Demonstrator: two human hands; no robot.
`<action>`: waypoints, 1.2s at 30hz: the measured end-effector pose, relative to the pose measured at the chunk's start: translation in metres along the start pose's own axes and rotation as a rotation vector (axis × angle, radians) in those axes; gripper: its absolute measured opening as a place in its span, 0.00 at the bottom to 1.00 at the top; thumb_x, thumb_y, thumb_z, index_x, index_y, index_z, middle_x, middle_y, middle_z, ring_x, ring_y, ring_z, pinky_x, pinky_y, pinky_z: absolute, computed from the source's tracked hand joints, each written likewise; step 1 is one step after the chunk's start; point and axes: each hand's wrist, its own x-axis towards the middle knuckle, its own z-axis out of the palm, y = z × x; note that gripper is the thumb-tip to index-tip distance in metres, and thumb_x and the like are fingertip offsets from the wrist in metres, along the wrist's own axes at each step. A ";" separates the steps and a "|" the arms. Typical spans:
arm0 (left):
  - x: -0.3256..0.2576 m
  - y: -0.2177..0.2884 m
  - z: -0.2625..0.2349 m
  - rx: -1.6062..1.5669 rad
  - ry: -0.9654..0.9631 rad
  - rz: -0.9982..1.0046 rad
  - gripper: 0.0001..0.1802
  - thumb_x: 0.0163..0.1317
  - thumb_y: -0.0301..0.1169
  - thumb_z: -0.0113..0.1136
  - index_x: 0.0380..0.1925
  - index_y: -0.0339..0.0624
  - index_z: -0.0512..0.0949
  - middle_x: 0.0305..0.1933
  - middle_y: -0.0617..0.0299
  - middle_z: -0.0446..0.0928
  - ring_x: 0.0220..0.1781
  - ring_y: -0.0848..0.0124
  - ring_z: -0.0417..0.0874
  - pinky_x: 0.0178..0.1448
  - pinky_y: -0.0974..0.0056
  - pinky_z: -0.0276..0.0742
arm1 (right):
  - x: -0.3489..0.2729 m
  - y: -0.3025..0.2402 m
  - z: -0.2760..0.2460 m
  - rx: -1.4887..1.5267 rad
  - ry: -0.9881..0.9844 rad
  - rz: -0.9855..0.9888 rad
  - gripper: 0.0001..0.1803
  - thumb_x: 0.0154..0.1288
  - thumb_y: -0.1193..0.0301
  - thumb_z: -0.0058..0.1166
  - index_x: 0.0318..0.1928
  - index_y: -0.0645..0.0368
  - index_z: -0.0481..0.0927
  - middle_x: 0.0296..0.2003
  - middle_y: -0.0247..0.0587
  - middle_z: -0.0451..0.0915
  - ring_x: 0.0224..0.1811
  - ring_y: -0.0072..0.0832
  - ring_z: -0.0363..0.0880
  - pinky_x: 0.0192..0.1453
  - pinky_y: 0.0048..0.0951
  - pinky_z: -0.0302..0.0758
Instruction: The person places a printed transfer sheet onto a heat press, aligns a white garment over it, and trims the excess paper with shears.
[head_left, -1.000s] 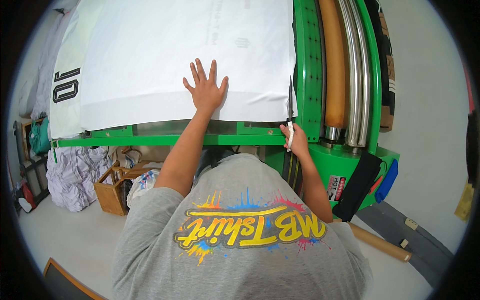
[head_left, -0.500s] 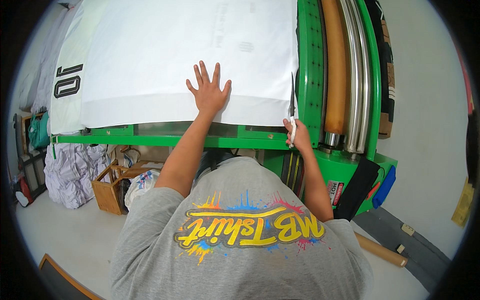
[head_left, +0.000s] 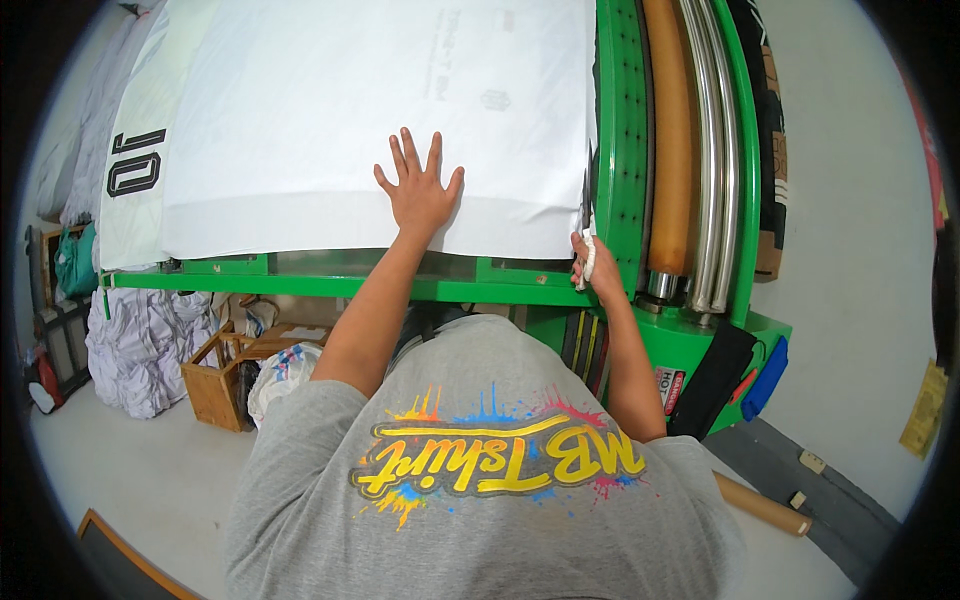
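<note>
A large white sheet (head_left: 300, 120) lies spread over a green machine table (head_left: 420, 287); whether it is paper or cloth I cannot tell. My left hand (head_left: 422, 195) presses flat on the sheet near its front edge, fingers spread. At the sheet's right front corner, my right hand (head_left: 597, 268) is closed around the light-coloured handles of a pair of scissors (head_left: 587, 250). Their dark blades point away from me along the sheet's right edge, and how far they are parted is hard to make out. A pale strip with black figures (head_left: 135, 175) runs along the sheet's left side.
Right of the sheet stand a brown roll (head_left: 668, 150) and shiny metal rollers (head_left: 712, 160). A black cloth and a blue piece (head_left: 768, 380) hang at the machine's right corner. Below on the left are a wooden crate (head_left: 215, 390) and a crumpled white heap (head_left: 148, 350). A cardboard tube (head_left: 765, 505) lies on the floor.
The scissors' blades have turned slightly and now lie against the sheet's right edge, with their handles tilted differently. My left hand stays flat in nearly the same spot.
</note>
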 end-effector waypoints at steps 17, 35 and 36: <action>0.000 0.001 -0.002 -0.005 0.015 0.007 0.44 0.78 0.64 0.54 0.89 0.66 0.60 0.96 0.41 0.42 0.97 0.44 0.39 0.84 0.14 0.39 | 0.030 -0.024 0.001 -0.254 0.121 -0.058 0.35 0.73 0.41 0.72 0.51 0.66 0.83 0.24 0.36 0.80 0.20 0.26 0.80 0.24 0.32 0.78; 0.001 0.002 -0.004 0.000 -0.030 -0.021 0.44 0.79 0.65 0.53 0.90 0.68 0.61 0.97 0.44 0.40 0.98 0.46 0.35 0.85 0.16 0.35 | 0.069 -0.059 -0.006 -0.315 0.138 -0.060 0.39 0.70 0.37 0.73 0.51 0.66 0.83 0.28 0.37 0.80 0.19 0.26 0.78 0.26 0.32 0.80; 0.001 0.001 -0.003 0.002 -0.022 -0.018 0.44 0.79 0.65 0.53 0.90 0.68 0.61 0.97 0.45 0.40 0.98 0.46 0.36 0.85 0.16 0.35 | 0.067 -0.059 -0.008 -0.322 0.122 -0.065 0.39 0.69 0.37 0.73 0.51 0.66 0.83 0.27 0.37 0.80 0.19 0.25 0.78 0.26 0.32 0.79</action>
